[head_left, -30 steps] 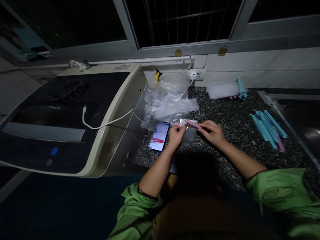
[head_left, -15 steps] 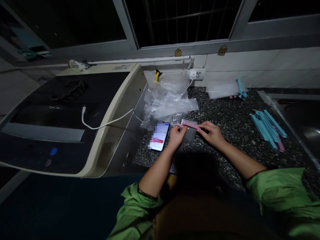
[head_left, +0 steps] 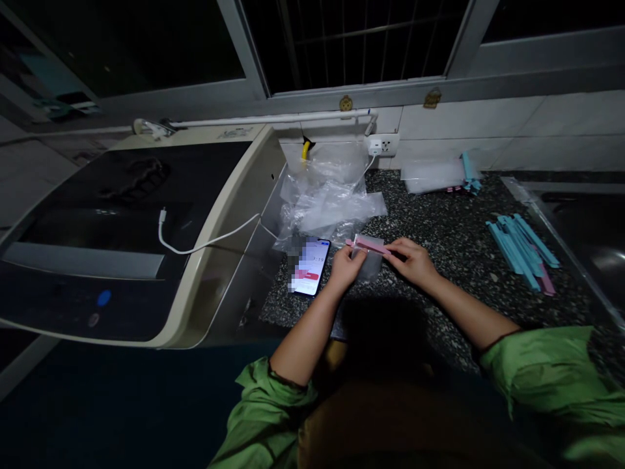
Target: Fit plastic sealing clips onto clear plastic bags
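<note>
A pink bag sealing clip (head_left: 372,245) lies across the top of a small clear plastic bag (head_left: 370,266), just above the counter. My left hand (head_left: 346,264) is closed at the clip's left end, its thumb over the bag's edge. The clip's other end is pinched between the thumb and fingers of my right hand (head_left: 411,262). Whether the clip is fully closed along the bag cannot be made out. To the right rests a loose pile of blue clips (head_left: 520,247), with a pink clip (head_left: 545,281) among them.
A lit phone (head_left: 311,267) lies left of my hands. Behind it are crumpled clear bags (head_left: 332,202). More bags with clips (head_left: 434,176) lie against the wall. A washing machine (head_left: 195,260) with a white cable (head_left: 209,244) stands left; a sink (head_left: 596,234) is right.
Both hands stay almost in place on the clip and bag. The clip's left end sits slightly closer to the bag, and the view has shifted a little.
</note>
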Demonstrator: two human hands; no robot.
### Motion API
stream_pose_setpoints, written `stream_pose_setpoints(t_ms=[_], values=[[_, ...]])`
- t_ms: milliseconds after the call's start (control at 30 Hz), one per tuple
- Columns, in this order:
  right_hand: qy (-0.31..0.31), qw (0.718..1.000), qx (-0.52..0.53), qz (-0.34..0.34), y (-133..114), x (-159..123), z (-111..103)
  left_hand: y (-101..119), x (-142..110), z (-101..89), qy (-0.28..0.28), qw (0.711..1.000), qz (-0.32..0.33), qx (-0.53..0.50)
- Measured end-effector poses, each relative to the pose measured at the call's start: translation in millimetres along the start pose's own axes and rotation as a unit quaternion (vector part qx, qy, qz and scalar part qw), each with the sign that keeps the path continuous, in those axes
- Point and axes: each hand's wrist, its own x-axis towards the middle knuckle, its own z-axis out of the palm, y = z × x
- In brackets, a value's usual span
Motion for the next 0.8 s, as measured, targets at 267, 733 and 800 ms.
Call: stream_pose_setpoints(t_ms=[267, 733, 800], values=[[-0.012, 0.999, -0.033, -0.036, 2.6, -2.0, 1.6, -2.3, 0.5, 0.4, -0.008, 1.000, 0.019, 0.005], [-0.038, 0.995, -0.078, -0.051, 3.5, -2.9, 0.7, -7.9, 3.3, 0.2, -0.024, 0.998, 0.060, -0.002], [-0.040, 0.994, -0.083, -0.055, 3.7, -3.1, 0.1, -10.0, 4.0, 0.4, -0.027, 0.997, 0.071, -0.014]])
